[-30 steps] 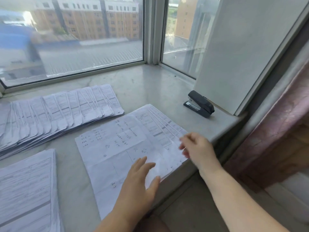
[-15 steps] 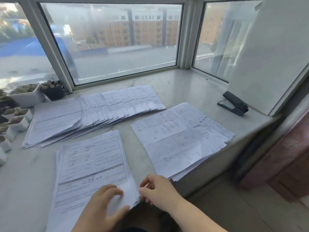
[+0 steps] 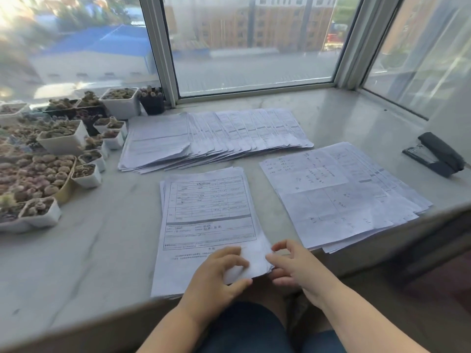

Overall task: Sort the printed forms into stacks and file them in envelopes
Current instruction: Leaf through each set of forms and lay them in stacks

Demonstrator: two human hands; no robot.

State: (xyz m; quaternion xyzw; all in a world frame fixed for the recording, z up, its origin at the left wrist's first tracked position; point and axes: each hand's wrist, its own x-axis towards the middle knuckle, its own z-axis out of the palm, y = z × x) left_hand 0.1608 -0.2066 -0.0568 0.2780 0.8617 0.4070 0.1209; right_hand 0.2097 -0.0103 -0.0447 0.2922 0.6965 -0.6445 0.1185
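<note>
A stack of printed forms [image 3: 206,212] lies on the marble sill [image 3: 102,250] right in front of me. My left hand [image 3: 216,273] rests on its near right corner and pinches the top sheets between curled fingers and thumb. My right hand [image 3: 293,266] is beside that corner, fingertips touching the stack's edge, thumb and fingers spread. A long fanned row of forms [image 3: 229,133] lies further back. A second fanned stack with handwritten sheets [image 3: 331,194] lies to the right, reaching the sill's edge. No envelope is in view.
A black stapler [image 3: 435,154] sits at the far right of the sill. Several small white pots of succulents [image 3: 63,138] crowd the left side. Window panes and frames [image 3: 163,59] close off the back. My knees are below the sill's front edge.
My view swung left from the right-hand stack to the near stack. Both hands left the handwritten sheets and came to the near stack's right corner.
</note>
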